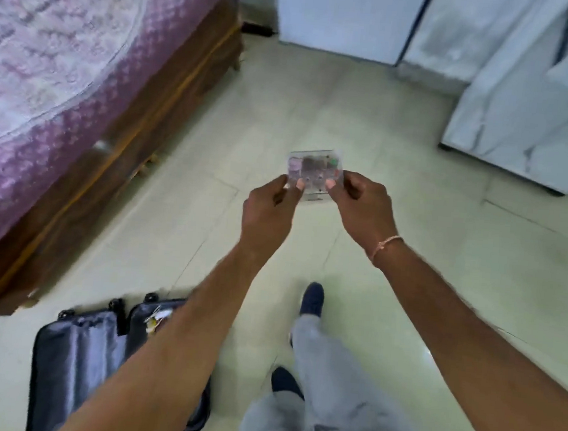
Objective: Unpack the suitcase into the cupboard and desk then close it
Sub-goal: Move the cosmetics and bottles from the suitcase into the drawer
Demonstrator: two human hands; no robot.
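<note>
I hold a small clear plastic box (315,170) with small coloured items inside, out in front of me above the floor. My left hand (269,210) pinches its left edge and my right hand (362,205) pinches its right edge, thumbs on top. The open dark suitcase (84,359) lies on the floor at the lower left, its grey lining showing, partly hidden by my left forearm. A white cupboard (345,14) stands against the far wall.
A bed (48,67) with a purple cover and brown wooden base fills the left side. White marble-patterned furniture (532,110) stands at the right. Pale floor tiles (319,115) stretch between them. My legs in grey trousers and dark shoes (312,298) are below.
</note>
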